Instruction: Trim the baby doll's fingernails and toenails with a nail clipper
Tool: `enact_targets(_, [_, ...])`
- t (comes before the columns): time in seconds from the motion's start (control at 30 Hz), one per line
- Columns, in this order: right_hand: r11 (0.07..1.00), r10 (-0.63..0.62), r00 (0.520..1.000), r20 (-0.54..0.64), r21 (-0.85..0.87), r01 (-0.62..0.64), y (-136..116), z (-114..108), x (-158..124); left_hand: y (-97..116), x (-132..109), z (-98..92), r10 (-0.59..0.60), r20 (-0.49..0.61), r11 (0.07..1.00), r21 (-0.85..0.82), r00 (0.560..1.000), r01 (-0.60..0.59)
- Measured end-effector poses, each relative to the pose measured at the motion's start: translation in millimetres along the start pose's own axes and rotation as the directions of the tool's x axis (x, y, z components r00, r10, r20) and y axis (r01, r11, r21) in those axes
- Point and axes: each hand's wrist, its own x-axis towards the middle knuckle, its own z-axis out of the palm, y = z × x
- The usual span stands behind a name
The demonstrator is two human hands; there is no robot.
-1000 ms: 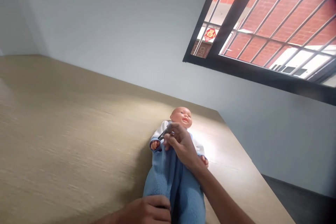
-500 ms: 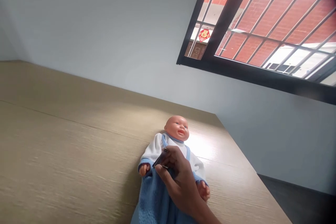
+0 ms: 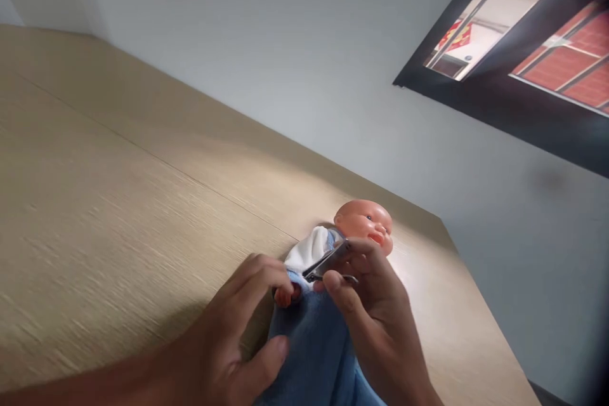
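A baby doll (image 3: 364,223) in a white top and blue fleece suit lies on its back on a light wooden table (image 3: 118,203). My right hand (image 3: 375,311) is closed on a small metal nail clipper (image 3: 328,261), held just above the doll's small hand (image 3: 285,295). My left hand (image 3: 238,330) rests on the doll's blue suit, fingers curled, with the fingertips touching the doll's wrist and sleeve. The doll's other arm is hidden behind my right hand.
A plain grey wall (image 3: 285,44) rises behind the table. A black-framed barred window (image 3: 523,63) sits at the upper right, with a red brick building outside. The table's right edge (image 3: 480,304) runs close to the doll.
My left hand has come back into view and now holds the doll's arm. My right hand with the clipper has shifted to the doll's hand. The view has tilted and turned left.
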Motion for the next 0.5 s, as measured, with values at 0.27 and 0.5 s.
enact_targets(0.27, [0.995, -0.017, 0.991, -0.132, 0.097, 0.030, 16.0, -1.5, -4.7, -42.5, 36.0, 15.5, -0.001, 0.352, 0.999, -0.039, 0.936, 0.016])
enact_targets(0.5, [0.962, -0.205, 0.978, -0.028, -0.188, 0.196, 22.6, -7.9, -20.9, -51.6, 31.9, 13.6, 0.152, 0.345, 0.987, -0.006, 0.926, -0.159])
